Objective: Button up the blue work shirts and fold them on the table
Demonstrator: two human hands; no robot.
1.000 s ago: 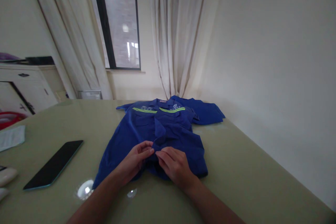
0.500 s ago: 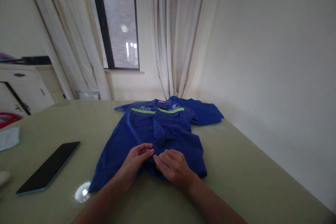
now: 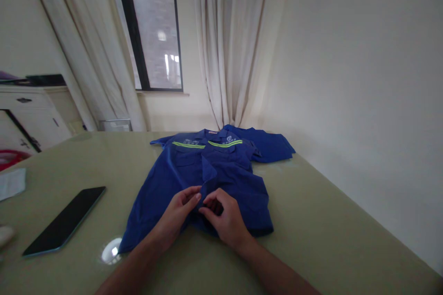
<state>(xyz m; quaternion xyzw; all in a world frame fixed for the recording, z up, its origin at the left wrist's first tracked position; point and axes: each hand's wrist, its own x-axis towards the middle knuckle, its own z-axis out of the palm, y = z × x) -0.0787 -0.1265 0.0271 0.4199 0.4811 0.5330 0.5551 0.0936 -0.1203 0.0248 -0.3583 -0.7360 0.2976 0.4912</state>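
Note:
A blue short-sleeved work shirt (image 3: 180,170) with yellow-green stripes across the chest lies front up on the table, its collar away from me. My left hand (image 3: 178,209) pinches the front edge of the shirt near the hem between thumb and fingers. Close beside it, my right hand (image 3: 224,214) is at the same edge, fingers curled and the thumb tip close to the index finger. A small gap shows inside its curl; the bit of cloth at its fingertips is mostly hidden. The front flap stands up in a fold just beyond both hands.
More folded blue cloth (image 3: 273,146) lies behind the shirt's right sleeve. A dark tablet (image 3: 65,221) and a pale cloth (image 3: 13,183) are on the left of the greenish table (image 3: 311,239). The wall (image 3: 363,101) runs along the table's right side.
My right hand has turned, and its thumb now shows below the curled fingers. My left hand keeps its pinch, and the shirt has hardly moved.

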